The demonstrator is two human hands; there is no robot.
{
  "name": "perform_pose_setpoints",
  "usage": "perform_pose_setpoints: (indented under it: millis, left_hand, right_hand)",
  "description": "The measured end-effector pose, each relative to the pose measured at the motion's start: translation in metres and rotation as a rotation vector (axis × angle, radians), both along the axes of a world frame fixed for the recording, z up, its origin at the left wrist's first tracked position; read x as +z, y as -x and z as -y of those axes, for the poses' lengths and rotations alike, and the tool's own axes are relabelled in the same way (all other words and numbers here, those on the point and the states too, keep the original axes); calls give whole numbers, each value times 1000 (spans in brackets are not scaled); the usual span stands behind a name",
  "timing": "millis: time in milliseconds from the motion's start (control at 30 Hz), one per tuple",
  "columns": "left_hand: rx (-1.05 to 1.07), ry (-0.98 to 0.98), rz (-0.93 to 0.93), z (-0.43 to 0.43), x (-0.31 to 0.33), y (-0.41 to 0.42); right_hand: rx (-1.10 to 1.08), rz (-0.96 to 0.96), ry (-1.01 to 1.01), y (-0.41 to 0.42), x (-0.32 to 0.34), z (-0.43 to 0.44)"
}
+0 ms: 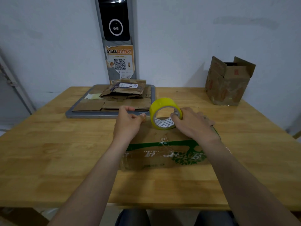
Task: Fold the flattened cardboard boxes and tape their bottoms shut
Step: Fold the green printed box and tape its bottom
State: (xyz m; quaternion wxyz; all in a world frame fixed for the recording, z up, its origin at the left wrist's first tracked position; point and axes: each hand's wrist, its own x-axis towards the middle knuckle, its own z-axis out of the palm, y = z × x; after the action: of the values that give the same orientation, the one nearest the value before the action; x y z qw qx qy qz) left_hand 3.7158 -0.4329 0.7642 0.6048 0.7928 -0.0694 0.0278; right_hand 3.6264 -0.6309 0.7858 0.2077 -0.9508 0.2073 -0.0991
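A cardboard box (pixel 162 154) with green printing stands on the wooden table (pixel 57 152) right in front of me, its upper face under my hands. A roll of yellow tape (pixel 164 110) stands on edge on that face. My right hand (pixel 193 123) grips the roll, thumb inside the core. My left hand (pixel 128 121) is just left of the roll, thumb and finger pinched together at the box's far edge, seemingly on the tape's loose end. The clear strip itself is hard to make out.
A grey tray (pixel 107 114) at the back holds a pile of flattened cardboard boxes (pixel 123 95). A worn, folded-up box (pixel 228 82) with open top flaps stands at the table's back right. A wall panel with a poster rises behind the tray.
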Motion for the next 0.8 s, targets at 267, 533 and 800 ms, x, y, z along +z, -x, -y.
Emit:
perform_pose_setpoints:
  millis: [267, 533, 800]
  left_hand:
    - [112, -4, 62, 20, -1, 1]
    - [19, 56, 83, 7, -4, 5]
    - [51, 130, 66, 5, -4, 2]
  right_hand:
    - [21, 171, 7, 10, -13, -8]
    - [140, 361, -327, -2, -6, -11]
    - [70, 369, -233, -1, 0, 3]
